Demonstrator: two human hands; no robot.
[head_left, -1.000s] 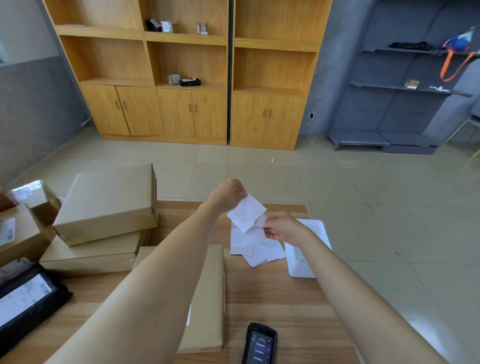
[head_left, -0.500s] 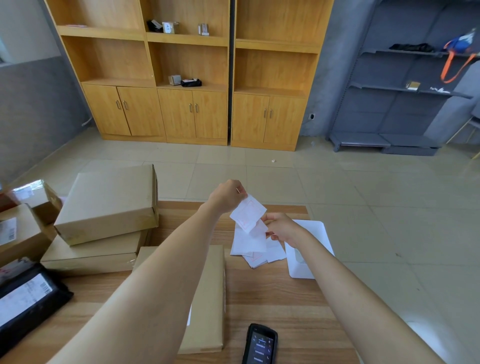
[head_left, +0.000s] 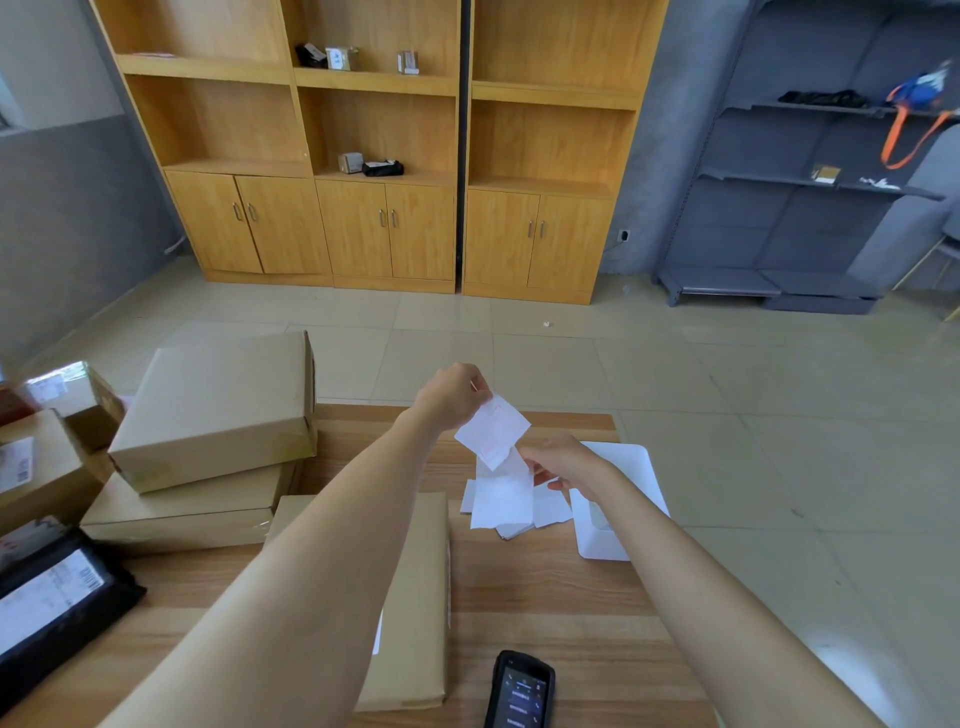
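Left hand (head_left: 452, 395), right hand (head_left: 563, 462) — both pinch the white slip (head_left: 493, 431).

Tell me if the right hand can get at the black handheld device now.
Probably yes: the black handheld device lies uncovered on the table by the right forearm. But the right hand pinches a paper slip and must release it first.

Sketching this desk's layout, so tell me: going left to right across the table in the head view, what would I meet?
Black parcel → flat box → phone → white tray.
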